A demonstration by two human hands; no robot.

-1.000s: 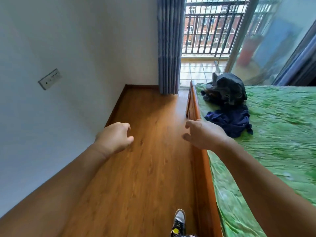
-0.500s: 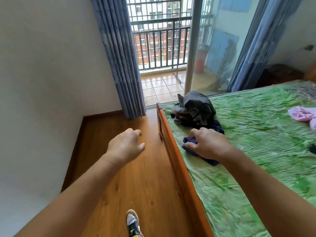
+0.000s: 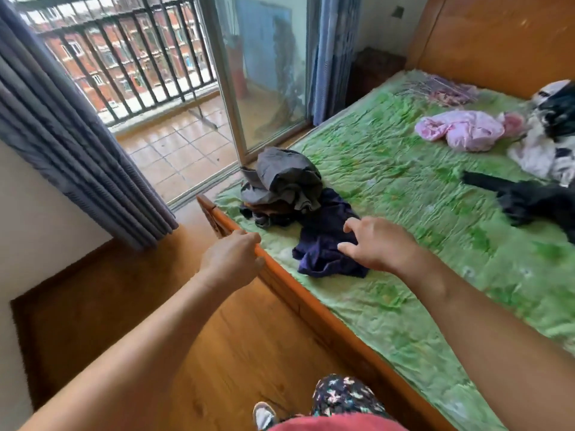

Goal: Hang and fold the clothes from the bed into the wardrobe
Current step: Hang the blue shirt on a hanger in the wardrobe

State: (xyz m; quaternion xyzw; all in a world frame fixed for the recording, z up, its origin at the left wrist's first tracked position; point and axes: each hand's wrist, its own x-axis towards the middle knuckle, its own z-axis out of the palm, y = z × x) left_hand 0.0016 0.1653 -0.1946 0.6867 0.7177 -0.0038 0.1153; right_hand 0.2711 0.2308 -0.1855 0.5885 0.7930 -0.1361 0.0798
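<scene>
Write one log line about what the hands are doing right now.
phase: reach | right hand: open, fingers spread above navy garment | left hand: loosely curled, empty, by bed rail | grasp: not yet

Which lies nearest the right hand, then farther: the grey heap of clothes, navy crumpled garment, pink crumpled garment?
1. Navy crumpled garment, beside the right hand.
2. Grey heap of clothes, beyond it, at the bed corner.
3. Pink crumpled garment, far up toward the wooden headboard.

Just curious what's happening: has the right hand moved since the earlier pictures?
Yes. The right hand went from over the wooden bed rail inward, over the dark blue garment.
</scene>
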